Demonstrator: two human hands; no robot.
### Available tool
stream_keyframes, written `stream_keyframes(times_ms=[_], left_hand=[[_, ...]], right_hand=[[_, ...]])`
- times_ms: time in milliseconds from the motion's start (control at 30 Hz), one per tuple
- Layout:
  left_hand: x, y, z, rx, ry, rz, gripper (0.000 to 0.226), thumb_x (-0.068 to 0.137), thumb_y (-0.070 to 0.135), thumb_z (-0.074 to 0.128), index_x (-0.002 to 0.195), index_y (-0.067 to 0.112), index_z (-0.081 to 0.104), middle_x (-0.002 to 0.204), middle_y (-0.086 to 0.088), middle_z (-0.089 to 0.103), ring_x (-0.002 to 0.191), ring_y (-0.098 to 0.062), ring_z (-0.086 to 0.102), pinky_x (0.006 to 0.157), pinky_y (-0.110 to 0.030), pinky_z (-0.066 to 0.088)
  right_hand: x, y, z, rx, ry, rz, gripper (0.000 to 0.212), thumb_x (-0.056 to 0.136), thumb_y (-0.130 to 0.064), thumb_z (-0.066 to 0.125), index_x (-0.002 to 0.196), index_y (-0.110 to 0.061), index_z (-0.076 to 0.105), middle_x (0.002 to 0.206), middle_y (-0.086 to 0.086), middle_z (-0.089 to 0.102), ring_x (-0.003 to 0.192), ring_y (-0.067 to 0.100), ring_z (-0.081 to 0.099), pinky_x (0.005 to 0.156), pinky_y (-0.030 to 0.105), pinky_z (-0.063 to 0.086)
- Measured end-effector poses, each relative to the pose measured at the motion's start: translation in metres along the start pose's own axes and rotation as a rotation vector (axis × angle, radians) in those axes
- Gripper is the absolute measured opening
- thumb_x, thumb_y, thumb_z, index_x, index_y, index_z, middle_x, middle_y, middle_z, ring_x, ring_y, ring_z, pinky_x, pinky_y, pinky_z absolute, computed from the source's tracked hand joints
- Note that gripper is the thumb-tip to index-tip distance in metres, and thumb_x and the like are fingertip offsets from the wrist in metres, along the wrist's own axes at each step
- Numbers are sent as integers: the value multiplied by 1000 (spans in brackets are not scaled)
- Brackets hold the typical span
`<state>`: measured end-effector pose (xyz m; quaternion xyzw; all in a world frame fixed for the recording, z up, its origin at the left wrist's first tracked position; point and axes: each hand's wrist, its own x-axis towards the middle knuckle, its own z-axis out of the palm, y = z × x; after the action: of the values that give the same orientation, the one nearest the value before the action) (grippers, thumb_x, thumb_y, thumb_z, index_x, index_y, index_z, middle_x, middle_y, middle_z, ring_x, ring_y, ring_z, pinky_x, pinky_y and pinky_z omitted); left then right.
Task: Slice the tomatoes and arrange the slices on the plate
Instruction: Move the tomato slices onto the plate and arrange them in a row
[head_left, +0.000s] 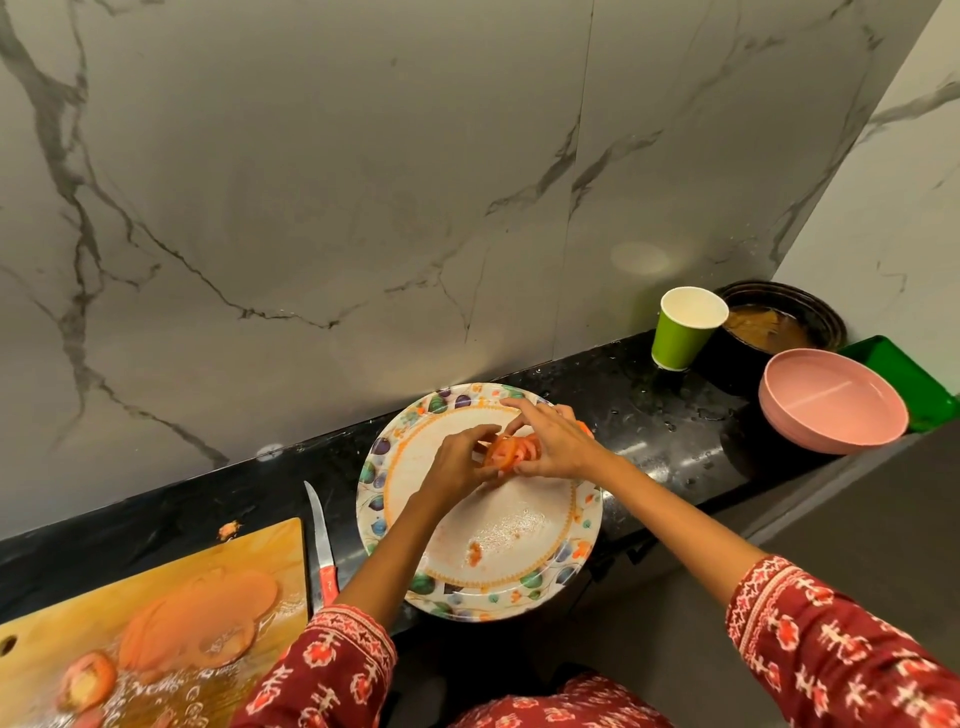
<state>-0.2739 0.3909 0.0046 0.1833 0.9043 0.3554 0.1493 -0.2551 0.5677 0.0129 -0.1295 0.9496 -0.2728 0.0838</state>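
Knife between board and plate — cup behind.

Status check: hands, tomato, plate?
Left hand and right hand together hold a fan of tomato slices over the plate. Knife idle beside plate. Nothing blocking.

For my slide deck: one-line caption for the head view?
Both hands set tomato slices on a patterned plate beside the knife.
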Motion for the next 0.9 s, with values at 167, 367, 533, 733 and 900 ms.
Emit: stream_keyframes(times_ms=[167, 367, 533, 733, 900], left_hand=[[-2, -7, -2, 22, -13, 34, 54, 78, 13, 72, 129, 11, 53, 125, -11, 59, 104, -21, 60, 86, -24, 49], [-4, -3, 1, 5, 27, 24, 63, 74, 23, 77, 131, 11, 52, 126, -10, 59, 104, -24, 61, 89, -31, 51], [-1, -2, 2, -11, 69, 17, 51, 79, 21, 72, 126, 10, 55, 116, -10, 65, 95, -21, 65, 85, -28, 52], [-2, -4, 0, -19, 37, 61, 55, 79, 20, 72, 129, 8, 53, 117, -12, 64, 97, -21, 65, 87, -30, 52], [-6, -5, -2, -22, 52, 132, 56, 79, 12, 71, 131, 8, 50, 120, -13, 62, 103, -25, 63, 91, -33, 51]], right_hand=[[2, 3, -1, 1, -27, 9, 89, 69, -49, 62, 145, -25, 21, 127, -2, 57, 133, 21, 35, 110, 40, 13], [0, -1, -6, -34, -23, -16, 86, 78, -34, 71, 146, -21, 19, 126, -6, 58, 133, 17, 33, 109, 38, 12], [0, 0, -4, -31, -25, -15, 85, 76, -37, 67, 146, -22, 20, 123, -6, 59, 130, 19, 36, 109, 38, 13], [0, -3, -5, 10, 24, -20, 84, 79, -36, 71, 145, -23, 22, 121, -6, 59, 131, 17, 35, 109, 37, 14], [3, -6, -2, 22, 61, -19, 75, 82, -28, 68, 144, -22, 27, 113, -4, 63, 129, 17, 39, 110, 37, 16]])
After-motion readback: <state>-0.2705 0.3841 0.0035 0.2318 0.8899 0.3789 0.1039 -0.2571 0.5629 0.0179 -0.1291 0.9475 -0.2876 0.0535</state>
